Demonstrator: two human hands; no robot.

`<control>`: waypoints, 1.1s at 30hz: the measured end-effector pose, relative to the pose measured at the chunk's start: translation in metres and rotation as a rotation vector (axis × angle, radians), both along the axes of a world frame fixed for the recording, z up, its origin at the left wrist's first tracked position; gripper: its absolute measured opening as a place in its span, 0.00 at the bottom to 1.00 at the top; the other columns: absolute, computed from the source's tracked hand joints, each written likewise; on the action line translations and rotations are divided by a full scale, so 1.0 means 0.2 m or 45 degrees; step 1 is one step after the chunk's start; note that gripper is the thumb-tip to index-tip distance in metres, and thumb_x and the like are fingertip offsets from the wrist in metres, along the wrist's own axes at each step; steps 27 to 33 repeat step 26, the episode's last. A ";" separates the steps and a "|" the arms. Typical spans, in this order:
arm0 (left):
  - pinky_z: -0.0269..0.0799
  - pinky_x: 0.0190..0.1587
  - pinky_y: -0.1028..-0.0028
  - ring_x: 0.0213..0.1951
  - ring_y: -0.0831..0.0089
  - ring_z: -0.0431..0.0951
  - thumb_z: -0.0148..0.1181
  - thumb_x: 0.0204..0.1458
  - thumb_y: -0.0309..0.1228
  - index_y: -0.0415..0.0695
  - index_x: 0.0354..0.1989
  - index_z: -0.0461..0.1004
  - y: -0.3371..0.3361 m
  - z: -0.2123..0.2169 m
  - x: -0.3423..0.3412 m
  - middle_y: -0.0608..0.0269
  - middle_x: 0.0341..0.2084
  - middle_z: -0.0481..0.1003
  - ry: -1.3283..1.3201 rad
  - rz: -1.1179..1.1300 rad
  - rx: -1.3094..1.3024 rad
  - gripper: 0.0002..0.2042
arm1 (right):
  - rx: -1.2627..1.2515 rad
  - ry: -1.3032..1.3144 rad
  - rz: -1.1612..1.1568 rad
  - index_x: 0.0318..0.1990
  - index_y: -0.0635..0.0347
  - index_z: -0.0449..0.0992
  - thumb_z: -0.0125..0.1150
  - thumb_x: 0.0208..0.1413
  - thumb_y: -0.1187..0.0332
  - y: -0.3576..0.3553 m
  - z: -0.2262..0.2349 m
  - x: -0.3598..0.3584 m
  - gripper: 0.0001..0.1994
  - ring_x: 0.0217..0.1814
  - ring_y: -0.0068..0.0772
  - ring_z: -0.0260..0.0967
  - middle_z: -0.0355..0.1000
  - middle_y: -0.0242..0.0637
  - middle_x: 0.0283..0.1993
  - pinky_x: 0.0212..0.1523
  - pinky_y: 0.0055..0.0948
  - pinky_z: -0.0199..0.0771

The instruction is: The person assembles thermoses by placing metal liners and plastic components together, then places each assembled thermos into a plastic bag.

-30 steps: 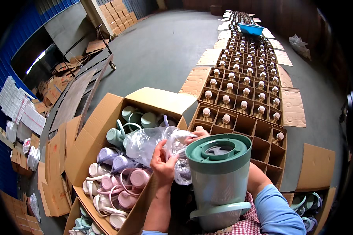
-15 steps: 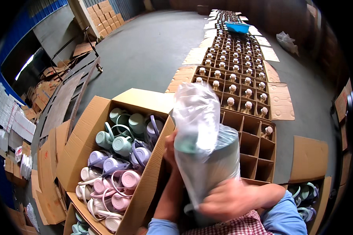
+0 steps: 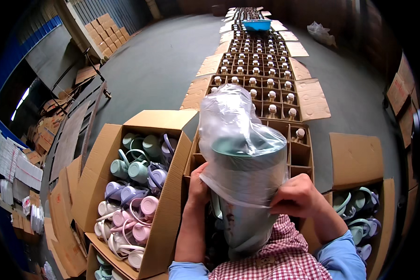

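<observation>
A large, pale-green cylindrical bottle point(image 3: 247, 224) stands nearly upright in front of my checked apron, its wide green end up. A clear plastic bag point(image 3: 225, 109) covers its upper part and puffs up above it. My left hand point(image 3: 199, 186) is closed on the bag's edge at the bottle's left side; its fingertips are partly hidden. My right hand point(image 3: 296, 197) pinches the bag's lower edge at the right side. To the left, an open carton point(image 3: 165, 228) holds several pastel lids with loop handles point(image 3: 143, 232) in green, purple, pink and cream.
Ahead, divided cartons point(image 3: 314, 95) of white-capped bottles point(image 3: 272, 96) run away in a long row, with a blue tub point(image 3: 256, 25) on top. At right stands another open carton point(image 3: 388, 224) of lids. A flat cart point(image 3: 74, 135) and flattened cardboard point(image 3: 60, 219) lie left.
My right hand has moved up and right from the bottle's lower front to its side. The bag's edge is spread wider around the bottle. The view has shifted to the right.
</observation>
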State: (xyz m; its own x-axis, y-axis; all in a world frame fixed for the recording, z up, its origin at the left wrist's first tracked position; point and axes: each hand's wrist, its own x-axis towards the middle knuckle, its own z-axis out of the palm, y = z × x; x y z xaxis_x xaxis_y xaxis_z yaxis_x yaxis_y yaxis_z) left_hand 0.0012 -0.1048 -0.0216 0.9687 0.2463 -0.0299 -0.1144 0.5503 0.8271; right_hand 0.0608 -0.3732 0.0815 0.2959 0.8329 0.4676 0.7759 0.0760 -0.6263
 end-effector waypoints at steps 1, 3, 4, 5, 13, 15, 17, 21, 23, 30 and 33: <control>0.74 0.38 0.75 0.35 0.74 0.78 0.49 0.60 0.30 0.32 0.45 0.72 -0.01 -0.02 -0.03 0.59 0.37 0.77 0.015 -0.012 0.003 0.13 | -0.032 0.284 0.052 0.29 0.57 0.76 0.68 0.45 0.70 -0.05 -0.02 0.01 0.06 0.21 0.32 0.72 0.72 0.33 0.20 0.23 0.24 0.69; 0.74 0.38 0.75 0.35 0.74 0.78 0.49 0.60 0.30 0.32 0.46 0.72 -0.01 -0.09 -0.06 0.60 0.36 0.77 0.036 0.064 0.000 0.13 | -0.237 0.617 0.195 0.30 0.60 0.76 0.67 0.46 0.71 -0.09 0.00 0.05 0.06 0.21 0.30 0.72 0.72 0.35 0.20 0.21 0.23 0.68; 0.74 0.39 0.75 0.35 0.73 0.78 0.48 0.60 0.29 0.32 0.45 0.73 -0.03 -0.10 -0.08 0.59 0.37 0.77 0.030 0.226 0.025 0.13 | -0.373 0.536 0.197 0.32 0.60 0.76 0.66 0.47 0.71 -0.09 -0.01 0.05 0.06 0.20 0.30 0.71 0.73 0.34 0.21 0.22 0.25 0.68; 0.74 0.39 0.75 0.35 0.73 0.78 0.48 0.60 0.29 0.32 0.45 0.73 -0.03 -0.13 -0.10 0.59 0.37 0.77 0.040 0.227 0.026 0.13 | -0.464 0.504 0.304 0.34 0.61 0.76 0.65 0.49 0.70 -0.06 -0.01 0.04 0.07 0.23 0.31 0.72 0.73 0.36 0.23 0.25 0.29 0.70; 0.71 0.50 0.63 0.47 0.60 0.74 0.42 0.59 0.40 0.36 0.54 0.67 -0.22 -0.54 -0.37 0.55 0.48 0.72 0.254 0.406 -0.241 0.22 | -0.832 0.647 0.377 0.42 0.59 0.78 0.60 0.51 0.68 -0.26 -0.32 -0.15 0.11 0.36 0.37 0.76 0.77 0.40 0.36 0.39 0.32 0.74; 0.57 0.63 0.61 0.62 0.56 0.60 0.33 0.62 0.42 0.40 0.65 0.52 -0.15 -0.67 -0.45 0.52 0.61 0.59 0.011 0.195 -0.285 0.26 | -0.513 0.721 0.033 0.42 0.58 0.78 0.61 0.52 0.66 -0.35 -0.30 -0.27 0.11 0.41 0.38 0.75 0.76 0.40 0.43 0.41 0.32 0.74; 0.57 0.63 0.63 0.62 0.57 0.60 0.33 0.62 0.45 0.44 0.67 0.51 -0.13 -0.75 -0.46 0.53 0.63 0.58 0.057 0.090 -0.054 0.27 | -0.253 0.277 -0.088 0.40 0.54 0.79 0.64 0.48 0.55 -0.49 -0.35 -0.31 0.16 0.45 0.38 0.73 0.75 0.38 0.44 0.50 0.39 0.69; 0.66 0.56 0.60 0.55 0.55 0.67 0.38 0.61 0.37 0.44 0.64 0.57 -0.28 -0.53 -0.25 0.51 0.60 0.63 0.226 0.318 -0.128 0.23 | -0.370 0.187 -0.093 0.29 0.57 0.73 0.65 0.47 0.60 -0.56 -0.53 -0.54 0.12 0.33 0.41 0.70 0.70 0.37 0.26 0.47 0.39 0.67; 0.73 0.46 0.64 0.43 0.56 0.75 0.41 0.58 0.32 0.42 0.57 0.68 -0.11 -0.67 -0.25 0.49 0.50 0.72 0.489 0.438 0.208 0.19 | -0.222 0.259 -0.173 0.28 0.58 0.70 0.64 0.49 0.64 -0.49 -0.59 -0.61 0.10 0.26 0.44 0.69 0.68 0.40 0.21 0.42 0.39 0.69; 0.76 0.37 0.67 0.31 0.57 0.77 0.45 0.56 0.33 0.42 0.46 0.77 0.02 -0.60 -0.21 0.48 0.37 0.78 0.480 0.160 1.557 0.16 | -0.077 0.345 -0.441 0.30 0.59 0.69 0.62 0.52 0.64 -0.42 -0.42 -0.57 0.10 0.23 0.47 0.69 0.66 0.42 0.19 0.38 0.38 0.70; 0.76 0.37 0.67 0.31 0.57 0.77 0.45 0.56 0.33 0.42 0.46 0.77 0.02 -0.60 -0.21 0.48 0.37 0.78 0.480 0.160 1.557 0.16 | -0.077 0.345 -0.441 0.30 0.59 0.69 0.62 0.52 0.64 -0.42 -0.42 -0.57 0.10 0.23 0.47 0.69 0.66 0.42 0.19 0.38 0.38 0.70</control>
